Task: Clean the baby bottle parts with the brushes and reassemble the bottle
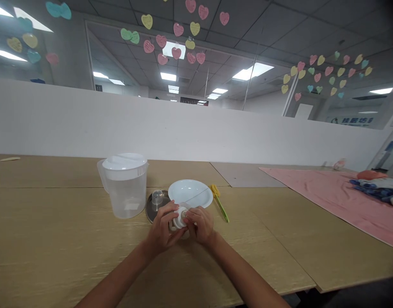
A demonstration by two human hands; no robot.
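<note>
Above the table, in front of the white bowl, my left hand [163,227] curls its fingers round a white, ring-shaped bottle collar [179,219]. It looks like the top of a baby bottle, with a small pale teat at its centre. My right hand [201,223] is closed, its fingertips pinching at the teat and collar. Whatever lies under the collar is mostly covered by my fingers. A clear domed cap [157,197] stands on a round metal tray [149,212] just beyond my left hand. The white bowl [196,194] has a thin straight line across it.
A lidded clear plastic pitcher [128,192] stands left of the tray. A brush with yellow head and green handle [220,205] lies right of the bowl. Further right are a pink cloth [324,192] and folded fabrics [377,188]. A white partition [183,132] bounds the table's back.
</note>
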